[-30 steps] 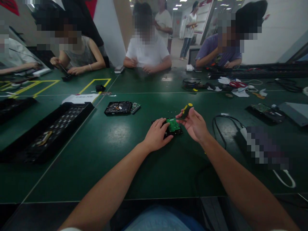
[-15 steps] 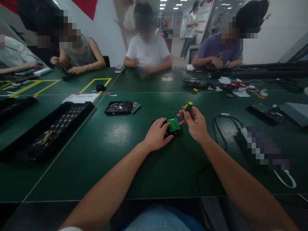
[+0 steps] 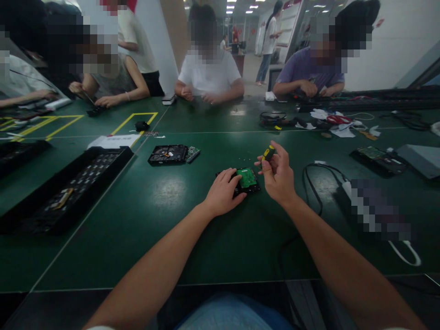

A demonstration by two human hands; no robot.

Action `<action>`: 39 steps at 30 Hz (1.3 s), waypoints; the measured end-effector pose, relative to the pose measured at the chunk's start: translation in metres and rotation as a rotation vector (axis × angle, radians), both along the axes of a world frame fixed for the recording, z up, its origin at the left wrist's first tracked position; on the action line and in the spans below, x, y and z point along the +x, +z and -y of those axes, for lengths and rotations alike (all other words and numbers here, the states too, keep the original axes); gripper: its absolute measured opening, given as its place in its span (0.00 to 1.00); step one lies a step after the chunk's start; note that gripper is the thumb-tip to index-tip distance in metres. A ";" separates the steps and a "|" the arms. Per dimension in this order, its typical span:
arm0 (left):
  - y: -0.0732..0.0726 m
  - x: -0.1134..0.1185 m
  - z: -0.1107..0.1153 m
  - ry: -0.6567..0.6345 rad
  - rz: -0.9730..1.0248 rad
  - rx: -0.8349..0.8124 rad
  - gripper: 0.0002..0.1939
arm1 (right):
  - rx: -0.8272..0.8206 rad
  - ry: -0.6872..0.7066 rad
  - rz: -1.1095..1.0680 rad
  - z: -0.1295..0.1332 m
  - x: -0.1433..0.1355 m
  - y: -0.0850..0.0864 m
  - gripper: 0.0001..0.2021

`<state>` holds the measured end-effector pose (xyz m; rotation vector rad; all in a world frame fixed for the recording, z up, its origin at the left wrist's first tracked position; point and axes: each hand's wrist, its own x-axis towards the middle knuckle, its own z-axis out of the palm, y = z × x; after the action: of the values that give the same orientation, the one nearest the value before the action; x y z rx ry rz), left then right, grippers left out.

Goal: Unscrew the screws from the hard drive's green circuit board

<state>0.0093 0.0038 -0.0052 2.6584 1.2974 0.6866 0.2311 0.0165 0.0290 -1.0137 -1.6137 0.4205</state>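
Observation:
A black hard drive with a green circuit board point(image 3: 248, 178) lies on the green table in front of me. My left hand point(image 3: 224, 191) rests on its left part, fingers spread over the casing. Just right of the drive, my right hand point(image 3: 279, 176) is raised and closed around a yellow and black screwdriver point(image 3: 268, 153). The screwdriver's handle points up; its tip is hidden or too small to make out. Several tiny bright bits, perhaps screws, lie on the table behind the drive.
Another opened drive point(image 3: 167, 154) with a loose circuit board point(image 3: 193, 154) lies back left. A long black tray point(image 3: 74, 192) is further left. At right are a cable point(image 3: 311, 185), a third drive point(image 3: 380, 161) and a grey box point(image 3: 421, 160). People sit across the table.
My right hand has shifted slightly, and the screwdriver handle is tilted differently with the index finger raised near its end. My left hand stays on the drive. Behind the table, a standing person appears at left.

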 end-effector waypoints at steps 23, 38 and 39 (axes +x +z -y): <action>0.000 0.000 0.000 0.002 0.003 -0.002 0.31 | 0.154 -0.120 0.065 0.000 0.002 0.004 0.29; -0.001 0.000 0.000 0.002 0.016 -0.005 0.31 | 0.134 -0.113 0.072 0.003 0.001 0.006 0.28; -0.001 0.000 0.000 0.002 0.015 -0.005 0.31 | 0.132 -0.109 0.075 0.003 0.001 0.006 0.28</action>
<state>0.0094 0.0035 -0.0064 2.6427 1.2970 0.7015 0.2323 0.0137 0.0350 -1.0214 -1.6220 0.2015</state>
